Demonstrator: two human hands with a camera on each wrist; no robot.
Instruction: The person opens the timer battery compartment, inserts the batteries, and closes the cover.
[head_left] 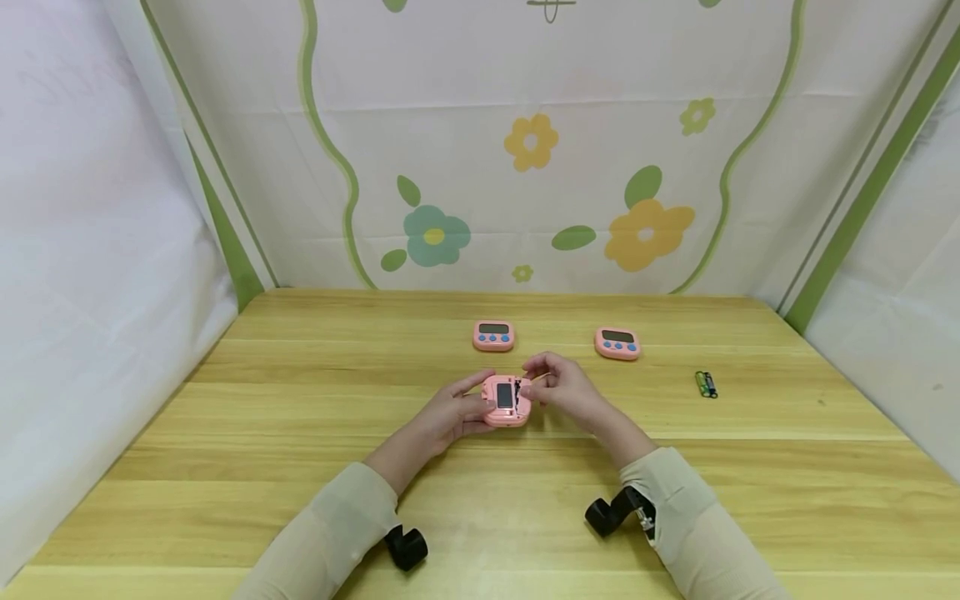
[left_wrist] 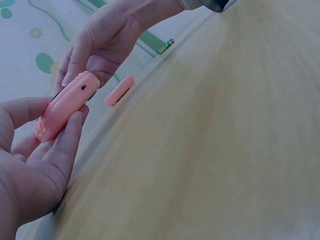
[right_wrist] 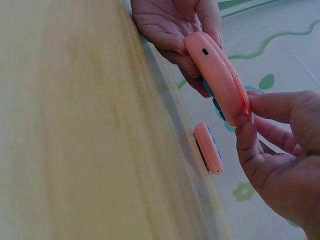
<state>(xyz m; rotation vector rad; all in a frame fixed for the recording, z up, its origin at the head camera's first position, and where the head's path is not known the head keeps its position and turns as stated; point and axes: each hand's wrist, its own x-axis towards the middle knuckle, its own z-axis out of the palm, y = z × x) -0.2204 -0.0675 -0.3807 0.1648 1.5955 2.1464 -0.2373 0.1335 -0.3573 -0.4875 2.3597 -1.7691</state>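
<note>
Close in, left hand (head_left: pixel 450 412) grips a pink timer (head_left: pixel 506 398) by its left side, thumb above, fingers beneath; right hand (head_left: pixel 562 390) pinches the opposite edge between thumb and fingertips; the timer sits between the two sets of fingers, held above the wooden table (head_left: pixel 225 467) – back face up, blue buttons (right_wrist: pixel 207 87) underneath, a dark narrow opening just beside the right thumb.

Just beyond the fingertips, a second timer (head_left: pixel 493 336), screen and buttons up; beyond the right-hand knuckles and to their right, a third timer (head_left: pixel 617 343), likewise face up; farther right, well apart from the fingers – two batteries (head_left: pixel 706 384), side by side.

Behind the fingers, pale sleeves (head_left: pixel 330 525) and black wrist cameras (head_left: pixel 407 547); farthest out, a flower-printed cloth (head_left: pixel 450 125).
</note>
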